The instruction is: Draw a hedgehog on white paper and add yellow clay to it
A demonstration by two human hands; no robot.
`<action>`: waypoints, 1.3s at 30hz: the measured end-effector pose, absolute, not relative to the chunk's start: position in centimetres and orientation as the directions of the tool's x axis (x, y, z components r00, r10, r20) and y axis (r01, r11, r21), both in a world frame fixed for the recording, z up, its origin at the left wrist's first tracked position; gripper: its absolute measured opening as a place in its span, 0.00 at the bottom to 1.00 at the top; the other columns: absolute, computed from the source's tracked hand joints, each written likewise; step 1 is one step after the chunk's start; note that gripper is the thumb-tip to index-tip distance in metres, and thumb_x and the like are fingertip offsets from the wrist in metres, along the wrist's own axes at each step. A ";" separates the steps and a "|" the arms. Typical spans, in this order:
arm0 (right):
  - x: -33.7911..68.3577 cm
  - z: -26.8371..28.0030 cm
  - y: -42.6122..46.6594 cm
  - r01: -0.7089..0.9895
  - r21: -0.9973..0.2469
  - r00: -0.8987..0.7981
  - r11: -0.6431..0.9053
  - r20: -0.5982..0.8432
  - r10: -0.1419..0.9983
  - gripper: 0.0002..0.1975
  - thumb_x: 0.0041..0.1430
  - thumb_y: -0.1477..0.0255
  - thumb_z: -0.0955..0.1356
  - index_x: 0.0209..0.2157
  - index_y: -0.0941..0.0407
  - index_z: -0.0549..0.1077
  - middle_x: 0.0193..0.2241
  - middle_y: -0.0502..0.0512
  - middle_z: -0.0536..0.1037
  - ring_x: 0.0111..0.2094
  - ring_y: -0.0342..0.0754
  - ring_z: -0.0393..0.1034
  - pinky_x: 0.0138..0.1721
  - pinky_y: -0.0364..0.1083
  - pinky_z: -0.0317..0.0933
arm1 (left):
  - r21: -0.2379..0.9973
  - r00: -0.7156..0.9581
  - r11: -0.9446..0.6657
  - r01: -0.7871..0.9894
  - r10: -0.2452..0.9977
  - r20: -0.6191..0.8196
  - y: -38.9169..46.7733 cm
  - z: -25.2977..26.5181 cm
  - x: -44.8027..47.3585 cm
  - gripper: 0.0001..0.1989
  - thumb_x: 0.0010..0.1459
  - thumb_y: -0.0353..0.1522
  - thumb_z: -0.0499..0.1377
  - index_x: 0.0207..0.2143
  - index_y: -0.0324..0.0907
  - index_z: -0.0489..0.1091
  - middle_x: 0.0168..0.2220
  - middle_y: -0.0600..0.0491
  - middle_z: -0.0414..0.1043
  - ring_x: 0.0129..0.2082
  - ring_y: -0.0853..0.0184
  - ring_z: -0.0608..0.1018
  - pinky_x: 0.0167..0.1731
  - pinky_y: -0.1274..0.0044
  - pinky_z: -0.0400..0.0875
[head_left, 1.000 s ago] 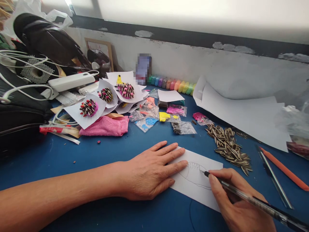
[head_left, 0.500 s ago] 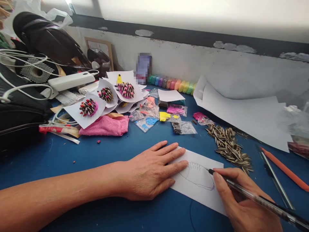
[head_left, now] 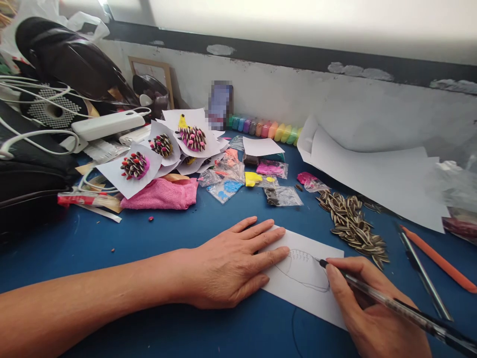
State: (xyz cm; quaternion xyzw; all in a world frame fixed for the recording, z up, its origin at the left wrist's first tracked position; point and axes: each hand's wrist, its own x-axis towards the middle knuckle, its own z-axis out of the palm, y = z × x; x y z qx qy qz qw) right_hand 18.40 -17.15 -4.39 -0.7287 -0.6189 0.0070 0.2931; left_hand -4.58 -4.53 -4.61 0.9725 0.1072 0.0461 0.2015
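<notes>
Blue tabletop [head_left: 186, 328], drawing [head_left: 306, 271] perhaps part-hidden

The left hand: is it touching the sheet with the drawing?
Touching: the head view shows the left hand laid flat, its fingers resting on the sheet.

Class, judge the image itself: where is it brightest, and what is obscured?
Head view: brightest across the pale panel up top; head view again: coarse pixels mask the phone, while the left hand and held pen look fairly sharp.

White paper [head_left: 303, 274] flat on blue tabletop [head_left: 186, 330] (rounded outline [head_left: 307, 285] drawn there); dark pen [head_left: 383, 299] slanted, tip at outline's upper right.
</notes>
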 end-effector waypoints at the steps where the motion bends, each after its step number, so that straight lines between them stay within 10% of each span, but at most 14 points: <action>1: 18.4 -4.4 -17.1 0.898 -0.435 0.231 -0.058 0.355 0.906 0.07 0.62 0.64 0.67 0.32 0.50 0.74 0.24 0.44 0.79 0.20 0.41 0.73 0.18 0.38 0.62 | 0.398 0.974 -0.897 0.193 0.225 0.035 -4.5 -4.6 -4.6 0.27 0.71 0.39 0.45 0.69 0.41 0.52 0.71 0.45 0.43 0.71 0.54 0.46 0.69 0.60 0.41; 39: 18.9 -4.5 -17.7 0.887 -0.458 0.230 -0.055 0.336 0.913 0.06 0.61 0.64 0.67 0.33 0.50 0.74 0.23 0.44 0.78 0.16 0.40 0.68 0.15 0.38 0.60 | 0.384 0.973 -0.896 0.222 0.227 -0.033 -4.6 -4.4 -4.4 0.28 0.71 0.40 0.44 0.70 0.41 0.50 0.72 0.46 0.40 0.72 0.55 0.43 0.69 0.60 0.39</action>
